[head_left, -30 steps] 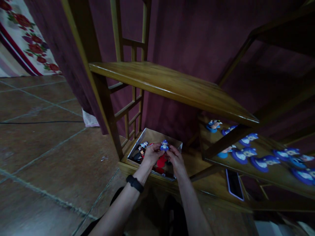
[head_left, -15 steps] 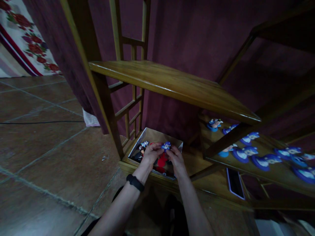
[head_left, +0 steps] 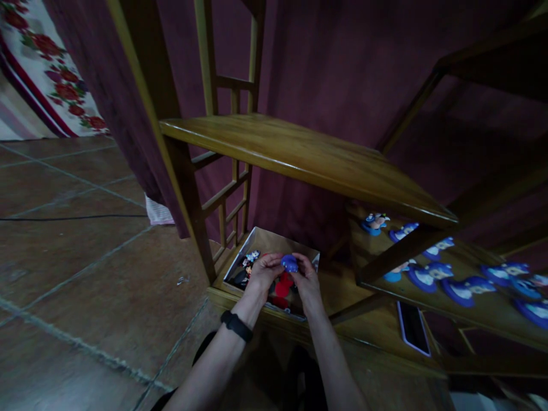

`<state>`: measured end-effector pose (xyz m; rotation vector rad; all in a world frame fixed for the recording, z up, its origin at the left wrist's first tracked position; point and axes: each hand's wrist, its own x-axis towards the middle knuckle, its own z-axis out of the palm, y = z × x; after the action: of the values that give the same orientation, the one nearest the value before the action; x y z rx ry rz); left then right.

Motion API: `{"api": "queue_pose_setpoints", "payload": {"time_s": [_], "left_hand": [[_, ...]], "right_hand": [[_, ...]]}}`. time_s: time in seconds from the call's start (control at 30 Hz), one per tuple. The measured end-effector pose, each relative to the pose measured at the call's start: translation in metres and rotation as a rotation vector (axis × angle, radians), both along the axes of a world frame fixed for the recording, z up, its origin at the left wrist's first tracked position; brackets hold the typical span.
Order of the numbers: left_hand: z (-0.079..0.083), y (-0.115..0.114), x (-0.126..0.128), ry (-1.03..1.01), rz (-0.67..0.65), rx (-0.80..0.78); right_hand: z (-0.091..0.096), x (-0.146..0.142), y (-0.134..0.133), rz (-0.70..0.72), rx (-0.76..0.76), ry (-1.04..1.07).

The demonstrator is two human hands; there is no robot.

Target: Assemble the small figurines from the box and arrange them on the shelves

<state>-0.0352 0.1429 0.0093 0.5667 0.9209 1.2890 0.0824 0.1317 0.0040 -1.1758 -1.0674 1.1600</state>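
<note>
Between my two hands is a small blue figurine [head_left: 290, 263], held above an open white box [head_left: 280, 240]. My left hand [head_left: 264, 273], with a black band on its wrist, closes its fingertips on the figurine's left side. My right hand [head_left: 306, 278] pinches it from the right. Inside the box lie several small figures, among them a black-and-white figure [head_left: 252, 257] at the left and red pieces [head_left: 282, 285] below my hands. My fingers and palms hide part of the box's contents.
The box stands on the low board of a wooden shelf unit, under a wooden shelf [head_left: 291, 142]. Several blue-based figurines [head_left: 430, 274] stand on a shelf at the right. A phone [head_left: 413, 328] lies below them. A lattice side [head_left: 226, 200] rises at the left.
The figurine has turned between my fingers: its white-and-blue front faced me before, and now a rounded blue side shows. The view has shifted slightly.
</note>
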Motion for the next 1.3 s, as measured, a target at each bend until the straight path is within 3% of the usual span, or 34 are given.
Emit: {"api": "queue_pose_setpoints", "payload": {"time_s": [0.2, 0.6, 0.87, 1.03, 1.3], "left_hand": [[-0.002, 0.000, -0.003, 0.027, -0.012, -0.023], [0.000, -0.001, -0.002, 0.009, 0.033, -0.132], [-0.002, -0.003, -0.002, -0.006, -0.044, -0.102], [-0.005, -0.005, -0.006, 0.072, -0.126, -0.012], [-0.004, -0.004, -0.007, 0.244, -0.128, 0.111]], "right_hand": [[0.001, -0.004, 0.000, -0.024, 0.031, -0.047], [-0.006, -0.002, 0.001, 0.001, -0.113, 0.036], [-0.001, -0.001, -0.001, 0.000, -0.115, 0.090], [0.003, 0.000, -0.005, -0.002, -0.144, 0.175], [0.007, -0.009, -0.007, 0.000, -0.180, 0.317]]}}
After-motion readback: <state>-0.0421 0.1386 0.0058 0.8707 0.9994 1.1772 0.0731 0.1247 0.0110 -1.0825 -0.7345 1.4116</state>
